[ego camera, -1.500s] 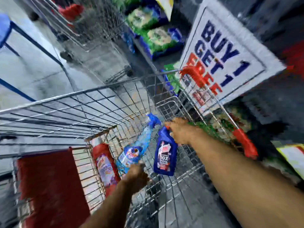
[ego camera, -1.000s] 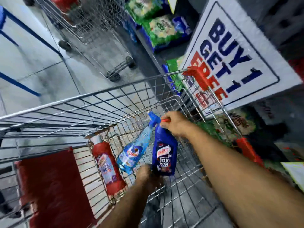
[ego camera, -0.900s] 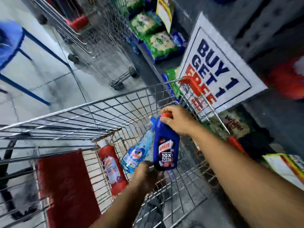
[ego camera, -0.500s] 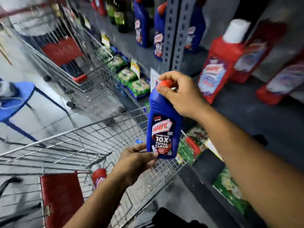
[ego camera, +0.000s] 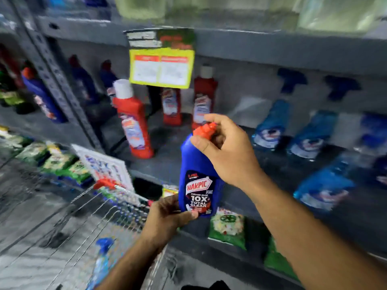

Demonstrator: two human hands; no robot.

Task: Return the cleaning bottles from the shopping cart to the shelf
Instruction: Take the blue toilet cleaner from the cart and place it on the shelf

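Blue bottle (ego camera: 200, 176) hangs before the shelf (ego camera: 167, 164), right hand (ego camera: 228, 151) pinching its neck, left hand (ego camera: 167, 216) cupping its base; set carelessly, it could topple the red bottle (ego camera: 134, 122).

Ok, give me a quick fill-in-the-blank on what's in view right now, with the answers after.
1. The right hand grips the blue Harpic bottle near its ____ cap.
2. The left hand supports the bottle at its ____.
3. The red bottles standing on the shelf have ____ caps.
4. A blue spray bottle lies in the ____.

Answers: red; bottom; white; cart
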